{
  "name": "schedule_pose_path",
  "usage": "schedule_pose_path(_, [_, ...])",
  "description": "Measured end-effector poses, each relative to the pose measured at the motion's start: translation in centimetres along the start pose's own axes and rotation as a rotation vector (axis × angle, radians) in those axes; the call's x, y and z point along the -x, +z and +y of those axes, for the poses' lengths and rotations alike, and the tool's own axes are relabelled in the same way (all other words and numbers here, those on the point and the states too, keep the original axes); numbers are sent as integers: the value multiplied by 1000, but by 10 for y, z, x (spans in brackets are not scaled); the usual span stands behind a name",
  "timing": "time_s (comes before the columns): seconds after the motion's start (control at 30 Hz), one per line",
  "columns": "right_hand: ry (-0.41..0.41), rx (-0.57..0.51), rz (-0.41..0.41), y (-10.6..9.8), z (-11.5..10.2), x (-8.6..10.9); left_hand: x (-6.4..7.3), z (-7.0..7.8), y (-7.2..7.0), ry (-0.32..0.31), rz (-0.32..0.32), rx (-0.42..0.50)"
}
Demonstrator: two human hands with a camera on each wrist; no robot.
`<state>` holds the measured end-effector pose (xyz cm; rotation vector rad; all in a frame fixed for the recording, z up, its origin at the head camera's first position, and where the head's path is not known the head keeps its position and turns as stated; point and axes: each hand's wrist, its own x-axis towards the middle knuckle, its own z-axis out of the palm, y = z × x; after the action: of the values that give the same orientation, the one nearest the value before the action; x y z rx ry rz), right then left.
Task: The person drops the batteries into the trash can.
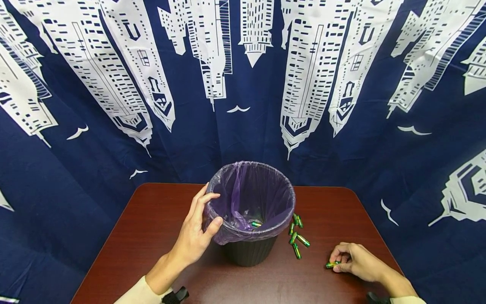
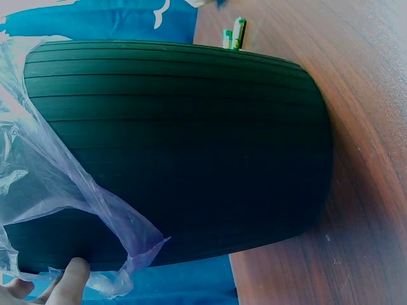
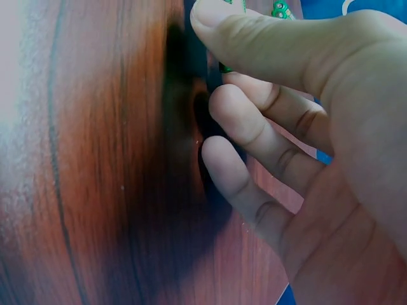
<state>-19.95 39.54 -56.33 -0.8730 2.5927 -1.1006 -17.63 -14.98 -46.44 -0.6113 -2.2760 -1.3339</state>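
A black ribbed trash can (image 1: 250,253), lined with a translucent purple bag (image 1: 262,202), stands upright on the table. My left hand (image 1: 193,238) grips its rim on the left side, fingers over the edge and thumb against the outside. Down inside the bag lies a green battery (image 1: 256,224). Off to the right, my right hand (image 1: 358,261) pinches green batteries (image 1: 331,265) between thumb and fingertips, close over the tabletop; the fingers hide part of them. Several loose green-and-gold batteries (image 1: 302,240) lie between the can and that hand.
The reddish-brown wooden table (image 1: 152,228) has rounded far corners. Behind it and along both sides hangs a dark blue curtain (image 1: 250,131) with white city buildings printed upside down.
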Motion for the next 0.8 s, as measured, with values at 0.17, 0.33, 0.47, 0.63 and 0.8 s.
schedule_pose_path(0.17, [0, -3, 9, 0, -3, -3, -1, 0, 0, 2, -2, 0])
schedule_pose_path(0.33, [22, 1, 14, 0, -8, -8, 1, 1, 0, -5, -5, 0])
schedule_pose_path(0.47, [30, 2, 18, -1, -12, -12, 2, 1, 0, -5, -3, -7])
schedule_pose_path(0.63, [5, 36, 58, -1, -15, -15, 2, 0, 1, -5, 4, -12])
schedule_pose_path(0.8, [-29, 67, 100, 0, -18, -18, 1, 0, 1, -3, 12, -25])
